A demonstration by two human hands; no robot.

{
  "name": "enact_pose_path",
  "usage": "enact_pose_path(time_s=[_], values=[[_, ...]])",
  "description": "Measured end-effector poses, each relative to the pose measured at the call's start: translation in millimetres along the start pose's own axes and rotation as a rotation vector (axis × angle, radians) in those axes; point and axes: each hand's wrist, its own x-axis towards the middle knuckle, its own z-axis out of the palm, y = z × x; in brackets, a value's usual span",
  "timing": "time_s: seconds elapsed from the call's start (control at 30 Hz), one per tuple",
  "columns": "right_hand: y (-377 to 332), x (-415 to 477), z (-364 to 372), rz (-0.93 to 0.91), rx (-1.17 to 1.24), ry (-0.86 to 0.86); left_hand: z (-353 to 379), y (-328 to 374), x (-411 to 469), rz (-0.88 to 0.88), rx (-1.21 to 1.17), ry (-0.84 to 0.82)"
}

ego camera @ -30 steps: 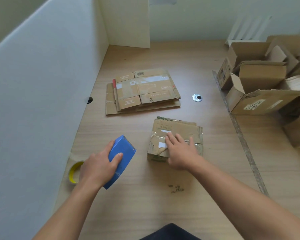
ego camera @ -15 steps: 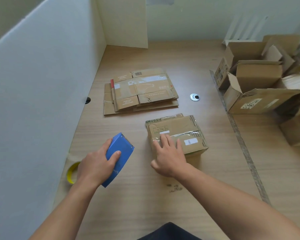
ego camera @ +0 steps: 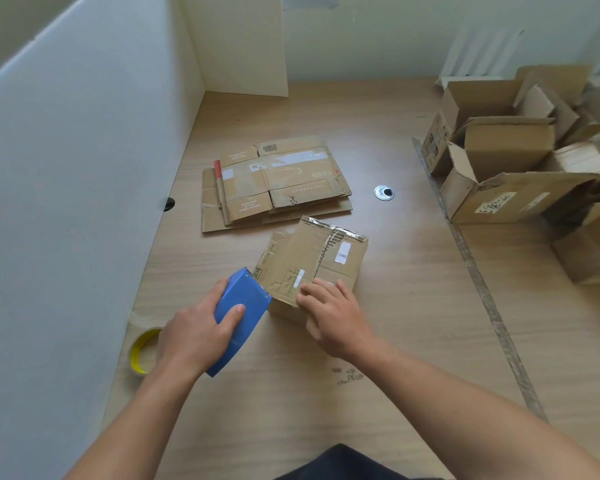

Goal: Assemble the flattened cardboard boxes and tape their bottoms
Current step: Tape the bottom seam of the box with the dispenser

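At the middle of the worktop (ego camera: 413,344) the box (ego camera: 321,261) is held down by flat fingers of the right hand (ego camera: 336,318); the tape dispenser (ego camera: 241,315) is gripped in the left hand (ego camera: 193,336). Under light pressure, the box could be dragged and tape laid crooked

A small brown taped cardboard box (ego camera: 312,261) sits at an angle on the pale wooden table (ego camera: 413,323); the right hand (ego camera: 333,317) rests its fingers on the box's near edge, and the left hand (ego camera: 196,336) grips a blue plastic tape dispenser (ego camera: 243,306) whose front end touches the box's left corner. Beyond the box lies a stack of flattened brown cardboard boxes (ego camera: 278,181), well to its right stand open assembled cardboard boxes (ego camera: 510,188), and to its left a yellow-cored tape roll (ego camera: 141,349).
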Motion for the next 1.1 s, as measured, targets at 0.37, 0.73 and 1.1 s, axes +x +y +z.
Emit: enact_pose_path(time_s=[0.37, 0.73, 1.1], values=[[37.4, -3.3, -11.4, -0.043, 0.059, -0.105, -4.5, -9.2, -10.5, 0.231, -0.09, 0.045], [-0.3, 12.5, -60.4, 0.125, 0.761, -0.148, -4.9, -15.7, -16.2, 0.824, -0.03, 0.241], [-6.5, 1.9, -88.6, 0.1, 1.069, -0.284, -11.6, 2.2, -19.8, 0.989, -0.015, 0.327]])
